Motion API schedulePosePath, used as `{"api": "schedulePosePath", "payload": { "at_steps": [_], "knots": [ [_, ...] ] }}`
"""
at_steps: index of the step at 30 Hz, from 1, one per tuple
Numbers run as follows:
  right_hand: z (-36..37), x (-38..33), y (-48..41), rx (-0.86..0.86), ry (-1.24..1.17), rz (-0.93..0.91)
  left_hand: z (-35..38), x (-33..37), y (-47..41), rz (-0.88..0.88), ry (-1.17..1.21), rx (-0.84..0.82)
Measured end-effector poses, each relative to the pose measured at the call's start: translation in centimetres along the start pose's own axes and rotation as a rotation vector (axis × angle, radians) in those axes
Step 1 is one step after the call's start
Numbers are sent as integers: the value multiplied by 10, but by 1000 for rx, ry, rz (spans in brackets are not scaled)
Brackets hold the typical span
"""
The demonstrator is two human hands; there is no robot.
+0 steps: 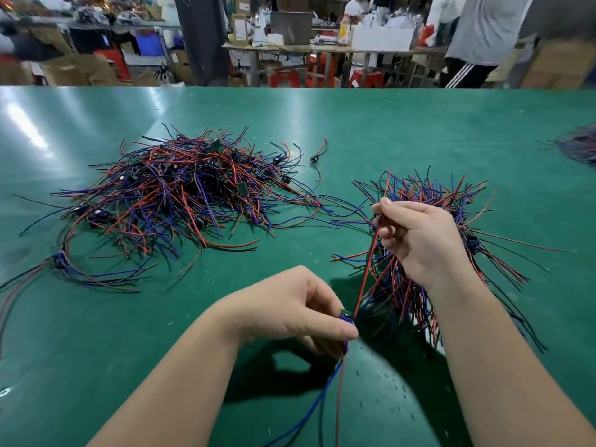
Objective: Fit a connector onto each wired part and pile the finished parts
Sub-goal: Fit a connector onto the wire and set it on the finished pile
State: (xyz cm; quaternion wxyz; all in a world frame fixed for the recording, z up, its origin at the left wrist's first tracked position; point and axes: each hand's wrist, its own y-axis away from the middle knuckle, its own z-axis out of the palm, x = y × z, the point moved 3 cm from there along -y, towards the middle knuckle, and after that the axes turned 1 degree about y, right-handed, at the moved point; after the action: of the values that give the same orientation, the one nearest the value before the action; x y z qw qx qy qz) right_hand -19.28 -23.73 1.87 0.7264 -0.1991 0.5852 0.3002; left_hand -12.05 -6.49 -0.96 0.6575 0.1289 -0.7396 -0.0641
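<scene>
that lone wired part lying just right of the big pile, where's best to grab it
Probably pinch the lone wired part by the small dark body at its near end, coming from above: it lies flat on the green mat, apart from the big pile, and its thin wires curve away and would likely just flex.

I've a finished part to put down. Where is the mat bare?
Bare: the mat beyond the big wire pile to its far edge, and near-left, between that pile and the left hand. Crowded: the smaller wire pile by the right hand.
</scene>
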Motion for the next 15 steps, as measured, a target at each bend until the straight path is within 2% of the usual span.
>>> {"api": "schedulePosePath", "payload": {
  "at_steps": [3, 5, 7, 10, 12, 13, 15],
  "knots": [
    [0, 2, -2, 81, -39, -11, -6, 2, 4, 25, 41, 42],
    [3, 5, -4, 109, -23, -3, -11, 4, 1, 64, 80, 165],
    [10, 10, -1, 18, 42, 2, -16, 5, -4, 109, 189, 375],
    [26, 14, 10, -292, 280, -100, -22, 1, -9, 162, 295, 648],
    [36, 16, 19, -438, 518, -230, -24, -2, -11, 187, 185, 716],
    [38, 17, 21, -446, 586, -293, -25, -2, -11, 202, 99, 724],
    [39, 14, 22, -403, 572, -365, -25, -1, -13, 239, 31, 716]
  ]
}}
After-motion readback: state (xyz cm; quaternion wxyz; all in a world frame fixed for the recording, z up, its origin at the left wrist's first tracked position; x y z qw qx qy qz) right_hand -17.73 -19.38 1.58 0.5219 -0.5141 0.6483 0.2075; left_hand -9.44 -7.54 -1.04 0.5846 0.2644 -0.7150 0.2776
